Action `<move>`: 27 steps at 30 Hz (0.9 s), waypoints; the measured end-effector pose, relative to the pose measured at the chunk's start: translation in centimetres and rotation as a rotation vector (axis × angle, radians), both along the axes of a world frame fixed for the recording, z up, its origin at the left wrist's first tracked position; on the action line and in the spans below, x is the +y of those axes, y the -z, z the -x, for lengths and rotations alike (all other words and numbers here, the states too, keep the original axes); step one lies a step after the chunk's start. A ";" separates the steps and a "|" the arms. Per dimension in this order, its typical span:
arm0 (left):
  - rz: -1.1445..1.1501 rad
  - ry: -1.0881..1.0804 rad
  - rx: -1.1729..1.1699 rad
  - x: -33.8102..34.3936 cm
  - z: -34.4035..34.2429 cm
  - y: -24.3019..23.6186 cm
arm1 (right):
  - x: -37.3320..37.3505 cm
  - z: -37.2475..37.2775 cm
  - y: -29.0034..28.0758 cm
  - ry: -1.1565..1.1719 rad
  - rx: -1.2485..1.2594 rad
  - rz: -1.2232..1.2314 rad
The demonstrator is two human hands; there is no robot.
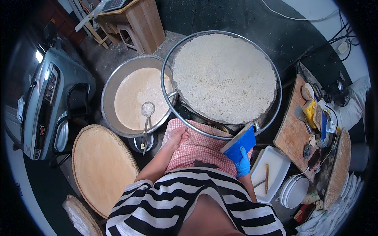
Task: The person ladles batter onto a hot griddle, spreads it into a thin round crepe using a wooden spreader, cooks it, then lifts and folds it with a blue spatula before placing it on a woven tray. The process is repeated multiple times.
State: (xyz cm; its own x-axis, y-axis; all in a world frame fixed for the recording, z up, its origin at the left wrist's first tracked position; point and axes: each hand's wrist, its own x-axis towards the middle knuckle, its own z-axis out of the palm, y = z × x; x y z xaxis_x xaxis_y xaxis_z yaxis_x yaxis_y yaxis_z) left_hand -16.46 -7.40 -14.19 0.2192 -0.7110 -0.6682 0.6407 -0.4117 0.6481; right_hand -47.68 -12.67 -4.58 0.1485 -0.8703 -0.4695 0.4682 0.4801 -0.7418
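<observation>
My bare left hand (178, 135) is loosely closed over the pink checked apron (201, 145), with no object visible in it. My blue-gloved right hand (243, 163) grips a blue-faced board (242, 145) below the rim of a large round griddle (224, 78) covered with a pale, speckled layer. A metal ring (275, 98) surrounds the griddle. To its left, a big metal basin (110, 90) holds beige batter (132, 90), with a ladle (148, 112) lying across it.
A round wooden board (102, 169) leans at lower left beside a grey vehicle (45, 102). At right are a worktable (291, 133) with tools and cables, a white tray (267, 165) with sticks, and stacked white lids (295, 190). A wooden desk (145, 23) stands behind.
</observation>
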 end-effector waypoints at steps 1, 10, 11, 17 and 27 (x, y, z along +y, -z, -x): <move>0.001 -0.008 -0.010 -0.1 0.1 0.0 | 0.0 0.2 0.4 -0.008 -0.006 0.039; -0.038 -0.032 -0.034 -0.2 0.0 -0.4 | -0.3 1.6 3.6 0.027 -0.218 -0.116; -0.038 -0.029 -0.034 -0.2 0.0 -0.4 | -0.3 1.6 3.5 0.038 -0.223 -0.117; -0.010 -0.052 0.043 -0.1 -0.5 -0.2 | 0.1 1.4 2.9 -0.027 -0.209 0.051; -0.011 -0.070 0.076 0.0 -0.7 0.8 | 0.1 1.5 3.8 0.008 -0.165 -0.002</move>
State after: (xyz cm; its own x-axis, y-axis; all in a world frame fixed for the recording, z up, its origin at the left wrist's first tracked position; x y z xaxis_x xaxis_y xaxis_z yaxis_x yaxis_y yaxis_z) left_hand -15.79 -7.44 -14.94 0.2163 -0.6881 -0.6926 0.7153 -0.3711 0.5921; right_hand -49.23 -12.60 -8.35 0.2166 -0.8709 -0.4412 0.5879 0.4771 -0.6533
